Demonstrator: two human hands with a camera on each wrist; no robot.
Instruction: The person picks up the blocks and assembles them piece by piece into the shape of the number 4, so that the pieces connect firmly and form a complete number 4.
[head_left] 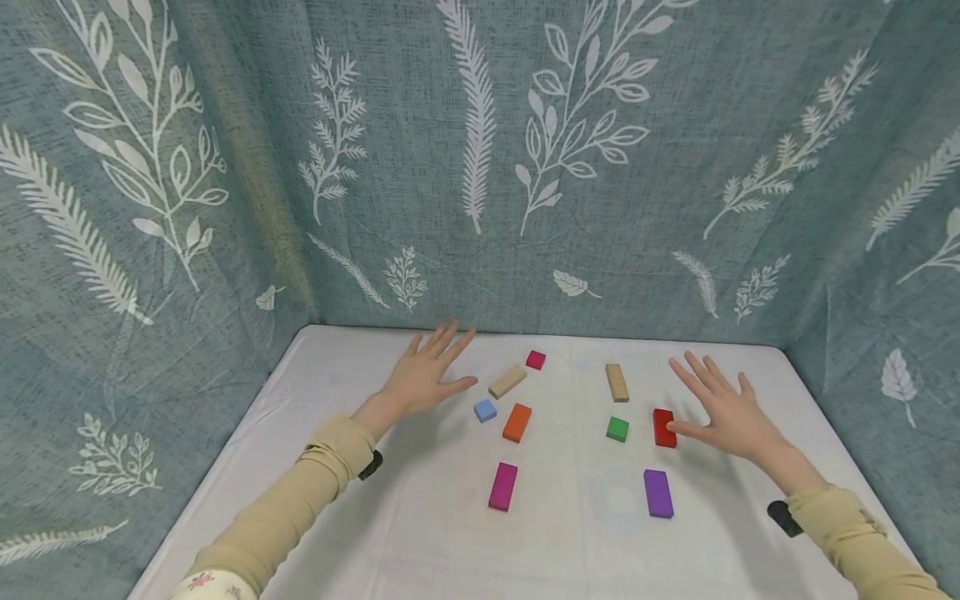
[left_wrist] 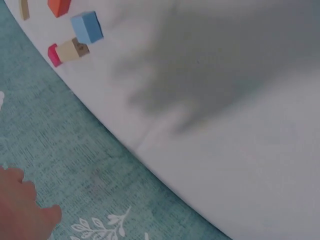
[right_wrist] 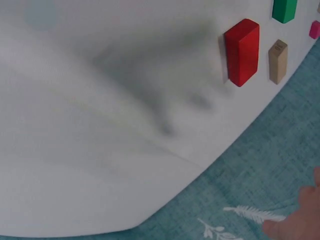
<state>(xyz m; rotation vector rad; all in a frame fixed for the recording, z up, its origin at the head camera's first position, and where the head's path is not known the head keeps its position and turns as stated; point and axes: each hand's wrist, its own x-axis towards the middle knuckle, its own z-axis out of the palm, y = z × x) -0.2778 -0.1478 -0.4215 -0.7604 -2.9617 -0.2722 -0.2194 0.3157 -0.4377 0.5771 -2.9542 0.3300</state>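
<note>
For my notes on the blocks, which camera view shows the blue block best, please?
The left wrist view: the blue block looks largest there, whole and uncovered. The head view shows it whole but small. The right wrist view does not show it.

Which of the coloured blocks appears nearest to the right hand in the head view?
The red oblong block: the right hand overlaps its edge there, whereas the purple block and the green block appear apart from the hand.
</note>
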